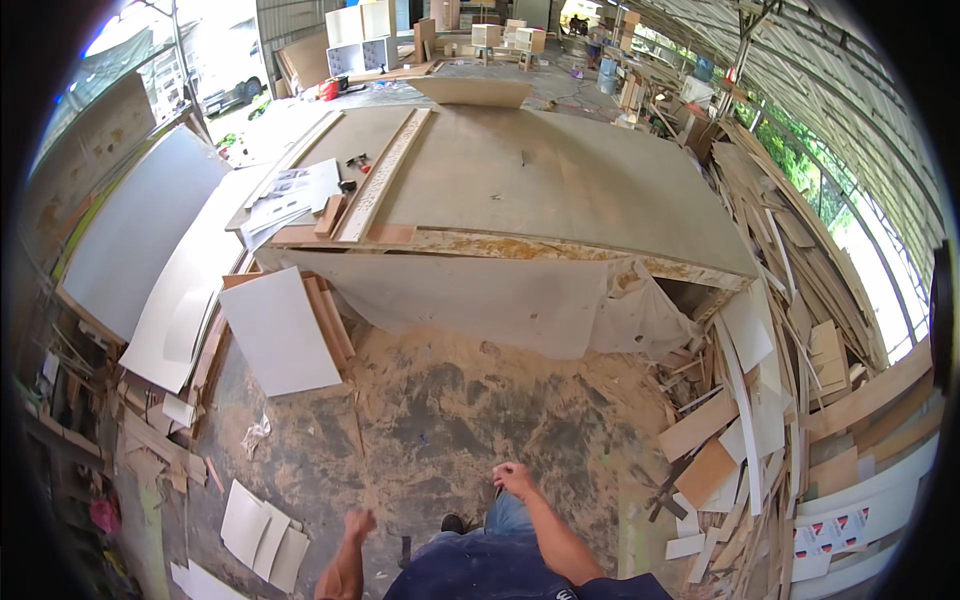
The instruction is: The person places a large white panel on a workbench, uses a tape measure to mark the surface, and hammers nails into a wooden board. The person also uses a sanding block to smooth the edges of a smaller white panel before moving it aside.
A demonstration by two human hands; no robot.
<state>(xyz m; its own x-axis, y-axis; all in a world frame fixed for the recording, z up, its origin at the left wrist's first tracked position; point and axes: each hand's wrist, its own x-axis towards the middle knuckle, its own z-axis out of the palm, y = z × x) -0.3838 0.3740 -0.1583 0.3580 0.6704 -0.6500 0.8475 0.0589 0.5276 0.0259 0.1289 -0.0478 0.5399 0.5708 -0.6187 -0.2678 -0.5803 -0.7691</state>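
My left hand (360, 522) hangs over the floor at the lower left, slightly blurred, its fingers curled in, and nothing shows in it. My right hand (513, 479) is in front of my thigh, over the blue jeans (508, 514). Its fingers are bent together, and a small dark spot shows below them; whatever they may hold is hidden. Ahead of me stands a wide worktable (600, 180) with a sheet hanging off its near side. A white panel (282, 332) leans at the table's near left corner, in front of brown boards (330, 318).
Sawdust covers the dark floor (440, 420). Wood offcuts (720, 440) are heaped along the right, white sheet pieces (262, 535) lie at lower left. On the table are a long board (385, 175), papers (295, 195) and a black-and-red tool (358, 162). Large panels (145, 230) lean at left.
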